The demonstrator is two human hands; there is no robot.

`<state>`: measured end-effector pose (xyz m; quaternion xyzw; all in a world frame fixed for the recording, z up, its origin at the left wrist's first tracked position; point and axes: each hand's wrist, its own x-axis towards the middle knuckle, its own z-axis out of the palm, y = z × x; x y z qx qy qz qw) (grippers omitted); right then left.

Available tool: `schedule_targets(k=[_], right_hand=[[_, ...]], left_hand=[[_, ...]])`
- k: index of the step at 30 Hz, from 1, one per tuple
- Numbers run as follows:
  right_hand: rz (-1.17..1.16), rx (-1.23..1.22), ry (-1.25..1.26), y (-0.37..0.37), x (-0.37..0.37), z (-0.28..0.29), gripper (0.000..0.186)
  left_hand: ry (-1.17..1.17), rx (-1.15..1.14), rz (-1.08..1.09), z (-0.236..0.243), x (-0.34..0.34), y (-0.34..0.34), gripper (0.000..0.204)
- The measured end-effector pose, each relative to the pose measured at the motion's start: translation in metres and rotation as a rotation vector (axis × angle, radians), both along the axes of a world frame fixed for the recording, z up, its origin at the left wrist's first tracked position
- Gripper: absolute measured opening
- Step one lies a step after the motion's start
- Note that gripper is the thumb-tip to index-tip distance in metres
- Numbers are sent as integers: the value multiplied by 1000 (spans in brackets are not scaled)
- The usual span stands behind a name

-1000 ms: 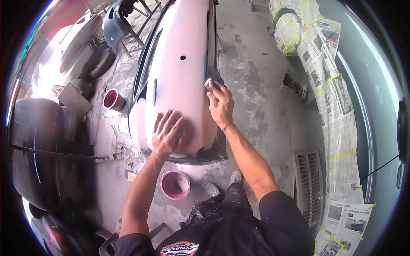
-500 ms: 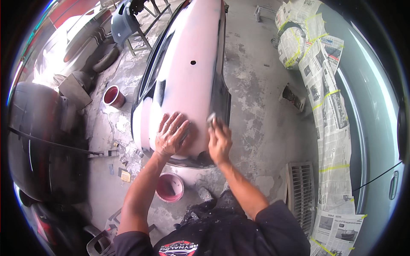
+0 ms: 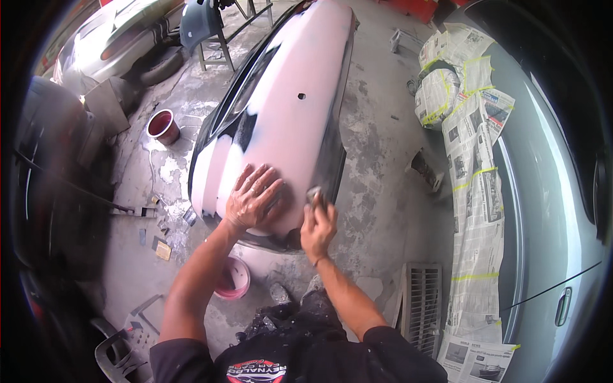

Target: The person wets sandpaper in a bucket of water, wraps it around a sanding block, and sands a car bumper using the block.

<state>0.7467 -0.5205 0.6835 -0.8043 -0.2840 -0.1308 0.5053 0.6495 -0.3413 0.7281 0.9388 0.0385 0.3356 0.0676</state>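
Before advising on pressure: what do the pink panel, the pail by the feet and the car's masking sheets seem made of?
Car body panel: metal or plastic; the dull pink coating hides which.
Pail: probably plastic, low sheen, judging by its smooth rim.
Newspaper sheets: matte paper, by the printed columns.

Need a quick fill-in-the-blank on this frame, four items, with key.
1. The left hand rests on a mostly ____ panel.
2. The right hand grips a small pad near the panel's ____ (left/right) edge.
3. The red bucket stands to the ____ (left/right) of the panel.
4. The tape on the newspaper is ____ in colour.

Missing words: pink; right; left; yellow.
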Motion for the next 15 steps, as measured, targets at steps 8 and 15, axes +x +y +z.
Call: schedule_targets(k=[8, 15], right_hand=[[-59, 50, -2, -8, -30, -19, 37], [-172, -104, 305, 28, 78, 25, 21]], left_hand=[[24, 0, 9, 5, 3, -2, 47], [60, 12, -8, 4, 10, -5, 48]])
